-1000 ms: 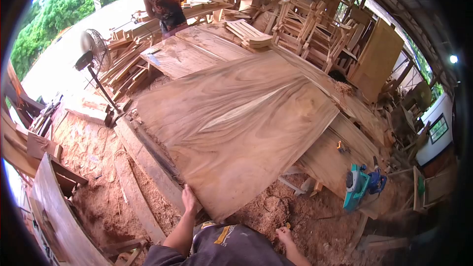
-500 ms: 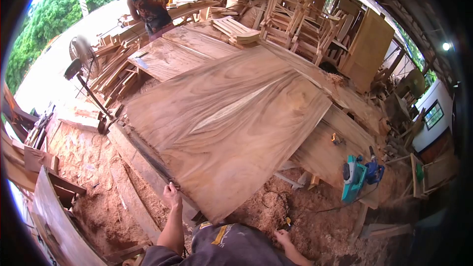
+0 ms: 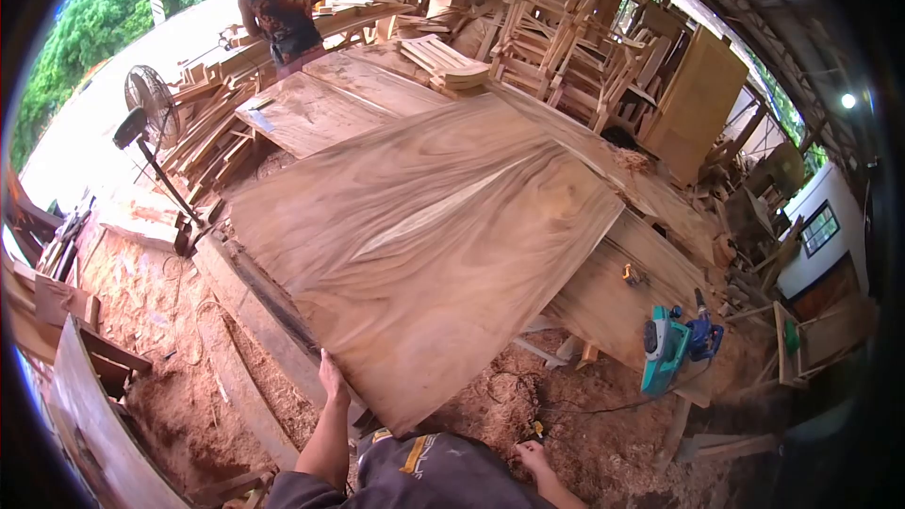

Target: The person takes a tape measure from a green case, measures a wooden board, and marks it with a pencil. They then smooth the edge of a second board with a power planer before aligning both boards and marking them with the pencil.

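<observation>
A large wooden panel [image 3: 443, 254] with swirling dark grain and a pale streak lies across the middle. At its near left edge is my left hand [image 3: 332, 382], its fingers closed on the edge. My right hand [image 3: 534, 458] hangs low beside my shirt, fingers loosely apart, with nothing visible in it. Just above that hand a small yellow object [image 3: 538, 428] shows against the wood shavings; its kind is too small to tell. To the right, a teal power tool [image 3: 666, 351] rests beside a blue one [image 3: 702, 335], and a small yellow tool [image 3: 631, 274] sits on another board [image 3: 613, 306].
A person [image 3: 283, 14] stands with back turned at a timber-covered bench in the upper left. A standing fan [image 3: 151, 108] is at the left. Chair frames [image 3: 556, 57] and stacked boards fill the back. A long beam [image 3: 250, 306] runs along the panel's left side; shavings cover the ground.
My left hand has shifted slightly right against the panel's edge, its fingers now straighter. The view has shifted a little; my right hand keeps about the same pose.
</observation>
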The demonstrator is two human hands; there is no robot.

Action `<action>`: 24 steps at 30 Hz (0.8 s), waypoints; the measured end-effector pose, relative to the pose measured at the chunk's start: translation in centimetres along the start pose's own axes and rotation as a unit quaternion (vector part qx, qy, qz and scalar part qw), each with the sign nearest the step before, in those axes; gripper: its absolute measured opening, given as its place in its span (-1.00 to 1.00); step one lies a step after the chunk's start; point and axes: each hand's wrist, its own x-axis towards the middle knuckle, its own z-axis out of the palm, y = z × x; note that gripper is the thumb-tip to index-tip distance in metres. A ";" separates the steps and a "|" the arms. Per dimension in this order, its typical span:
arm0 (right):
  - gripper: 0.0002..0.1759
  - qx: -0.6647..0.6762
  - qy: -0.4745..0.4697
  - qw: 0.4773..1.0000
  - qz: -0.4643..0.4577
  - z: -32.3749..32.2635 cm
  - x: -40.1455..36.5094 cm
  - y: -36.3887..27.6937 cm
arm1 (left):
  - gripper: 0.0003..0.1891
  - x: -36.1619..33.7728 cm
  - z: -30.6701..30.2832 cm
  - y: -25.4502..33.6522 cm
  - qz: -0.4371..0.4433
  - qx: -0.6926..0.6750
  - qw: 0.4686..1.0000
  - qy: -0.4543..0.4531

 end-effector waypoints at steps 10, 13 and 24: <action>-0.78 -0.061 -0.009 0.989 -0.131 -1.1 -1.9 -3.6 | -0.36 -0.7 2.2 0.7 -0.075 -0.104 0.991 -0.035; -0.75 -0.044 -0.027 0.978 -0.205 -0.7 -2.3 -3.7 | -0.30 -0.6 1.4 -0.3 -0.108 -0.063 0.992 -0.012; -0.33 -0.193 0.079 0.818 -0.536 1.5 -10.2 -16.2 | -0.39 -16.4 8.4 -9.1 -0.040 0.124 0.984 0.121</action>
